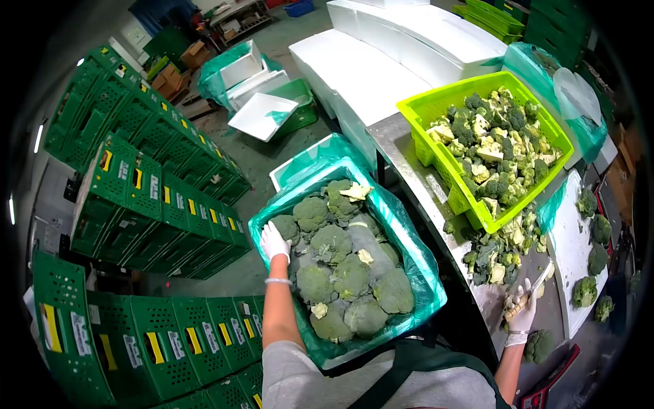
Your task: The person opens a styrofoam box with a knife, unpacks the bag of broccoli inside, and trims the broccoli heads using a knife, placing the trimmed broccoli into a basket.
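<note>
My left hand (275,241), in a white glove, is cupped against a broccoli head (287,228) at the left side of a foam box (436,294) lined with green plastic film. More broccoli heads (332,244) fill the box, with several pale leafy scraps among them. At the lower right, my gloved right hand (521,308) is closed around a knife (546,274) with a light-coloured handle, its blade pointing up and right. Close to that hand lie a broccoli head (539,346) and a heap of broccoli trimmings (503,253) on the metal table (485,300).
A lime-green crate (444,170) of broccoli pieces stands on the table. White foam boxes (381,68) line the back. Stacked green crates (146,198) occupy the left. Several broccoli heads (597,259) lie by a white board (573,245) at right.
</note>
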`<state>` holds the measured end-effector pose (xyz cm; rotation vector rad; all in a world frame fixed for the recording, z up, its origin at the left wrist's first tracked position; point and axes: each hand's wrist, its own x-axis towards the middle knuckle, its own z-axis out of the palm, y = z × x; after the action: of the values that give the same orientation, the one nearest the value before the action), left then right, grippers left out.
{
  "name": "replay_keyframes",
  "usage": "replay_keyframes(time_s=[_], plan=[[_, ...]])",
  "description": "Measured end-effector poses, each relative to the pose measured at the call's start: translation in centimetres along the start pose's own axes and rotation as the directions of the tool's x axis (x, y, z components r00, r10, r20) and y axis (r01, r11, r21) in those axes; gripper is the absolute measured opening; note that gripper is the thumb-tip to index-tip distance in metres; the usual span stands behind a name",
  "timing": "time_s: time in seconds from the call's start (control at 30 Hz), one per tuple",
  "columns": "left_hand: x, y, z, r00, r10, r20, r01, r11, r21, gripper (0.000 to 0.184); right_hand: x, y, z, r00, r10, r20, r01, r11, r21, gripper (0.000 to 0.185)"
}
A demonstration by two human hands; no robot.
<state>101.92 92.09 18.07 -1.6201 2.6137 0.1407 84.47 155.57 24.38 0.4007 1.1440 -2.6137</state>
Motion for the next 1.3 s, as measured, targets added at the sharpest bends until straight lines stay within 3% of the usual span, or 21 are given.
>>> replay_keyframes(time_s=[0.03, 0.1, 0.23, 0.27, 0.3, 0.37, 0.47, 0.5, 0.57, 0.63, 0.7, 0.77, 0.9, 0.97, 1.0, 1.03, 1.07, 1.1, 1.2, 1.23, 1.3], plan=[[1.3, -0.2, 0.1, 0.991, 0.005, 0.133, -0.009, 0.999, 0.035, 0.096, -0.7, 0.3, -0.1, 1.0, -0.01, -0.01, 0.01, 1.0, -0.007, 0.042], [0.7, 1.0, -0.9, 0.987, 0.113, 0.118, -0.137, 0.965, 0.225, 0.106, -2.3, 0.6, -0.4, 0.998, 0.024, -0.054, -0.024, 1.0, 0.0, 0.04], [3.3, -1.4, 5.6, 0.965, 0.223, -0.142, -0.175, 0.941, 0.29, 0.101, -4.0, 2.2, -1.1, 0.995, 0.057, -0.087, -0.059, 0.998, -0.021, 0.041], [1.7, -0.1, 1.1, 0.98, 0.199, -0.025, -0.194, 0.973, 0.128, 0.094, -4.4, 2.6, -0.1, 0.996, 0.052, -0.077, -0.056, 0.997, -0.05, 0.038], [1.4, -0.2, -0.3, 0.974, 0.225, 0.002, -0.224, 0.969, 0.1, 0.089, -4.7, 3.0, 1.2, 0.983, 0.058, -0.177, -0.077, 0.992, -0.102, 0.035], [0.8, -0.5, -2.1, 0.977, 0.213, -0.021, -0.214, 0.977, -0.006, 0.079, -4.4, 3.8, 1.0, 0.992, 0.055, -0.112, -0.078, 0.973, -0.217, 0.035], [-1.3, -2.3, -3.7, 0.952, 0.131, -0.276, -0.243, 0.871, -0.427, 0.065, -4.7, 4.6, 3.9, 0.997, 0.06, -0.041, -0.072, 0.908, -0.413, 0.038], [-2.4, -3.8, -3.3, 0.942, 0.125, -0.311, -0.286, 0.785, -0.55, 0.061, -4.5, 5.1, 4.7, 0.998, 0.067, 0.013, -0.053, 0.882, -0.468, 0.038], [-6.6, -4.8, -3.1, 0.994, 0.11, -0.019, -0.03, 0.095, -0.995, 0.047, -4.1, 5.9, 7.8, 0.982, 0.153, 0.115, -0.053, 0.797, -0.601, 0.035], [-11.2, -4.9, -4.0, 0.966, 0.253, 0.052, 0.122, -0.271, -0.955, 0.039, -4.0, 7.6, 10.8, 0.944, 0.286, 0.162, -0.105, 0.73, -0.676, 0.034], [-15.6, -3.9, -4.2, 0.882, 0.44, 0.169, 0.431, -0.605, -0.67, 0.042, -4.7, 9.3, 15.2, 0.854, 0.488, 0.181, -0.197, 0.625, -0.755, 0.035], [-19.1, -2.3, -4.1, 0.891, 0.382, 0.244, 0.453, -0.721, -0.525, 0.045, -5.7, 11.6, 18.2, 0.706, 0.633, 0.317, -0.187, 0.599, -0.779, 0.037], [-24.7, 1.1, -4.3, 0.912, 0.389, 0.129, 0.395, -0.75, -0.53, 0.049, -7.8, 16.1, 22.2, 0.519, 0.689, 0.506, -0.219, 0.679, -0.701, 0.044], [-27.0, 2.3, -5.6, 0.906, 0.419, 0.064, 0.368, -0.7, -0.612, 0.064, -8.5, 16.7, 23.2, 0.526, 0.664, 0.532, -0.161, 0.692, -0.704, 0.051], [-27.4, 2.5, -5.8, 0.871, 0.491, -0.009, 0.37, -0.668, -0.646, 0.075, -8.5, 16.3, 23.7, 0.548, 0.674, 0.494, -0.004, 0.593, -0.805, 0.052], [-27.7, 2.7, -6.3, 0.826, 0.559, -0.077, 0.366, -0.634, -0.681, 0.087, -8.3, 17.3, 23.6, 0.566, 0.359, 0.742, 0.478, 0.59, -0.65, 0.048], [-27.8, 2.2, -7.1, 0.811, 0.585, -0.003, 0.305, -0.427, -0.851, 0.11, -8.2, 17.3, 23.0, 0.547, 0.287, 0.787, 0.579, 0.549, -0.603, 0.047], [-28.1, 2.7, -7.7, 0.855, 0.518, 0.02, 0.257, -0.39, -0.884, 0.119, -8.3, 17.2, 22.4, 0.516, 0.218, 0.828, 0.672, 0.497, -0.55, 0.046], [-28.8, 4.0, -7.1, 0.875, 0.442, -0.198, -0.171, -0.1, -0.98, 0.11, -9.8, 16.1, 22.9, 0.528, 0.406, 0.746, 0.674, 0.335, -0.658, 0.048], [-29.0, 4.3, -6.8, 0.875, 0.441, -0.201, -0.174, -0.1, -0.98, 0.11, -9.3, 16.5, 22.5, 0.526, 0.404, 0.749, 0.676, 0.337, -0.656, 0.048], [-29.4, 4.7, -6.0, 0.93, 0.36, 0.074, 0.139, -0.158, -0.978, 0.094, -8.1, 17.5, 21.2, 0.524, 0.341, 0.78, 0.433, 0.683, -0.589, 0.044]])
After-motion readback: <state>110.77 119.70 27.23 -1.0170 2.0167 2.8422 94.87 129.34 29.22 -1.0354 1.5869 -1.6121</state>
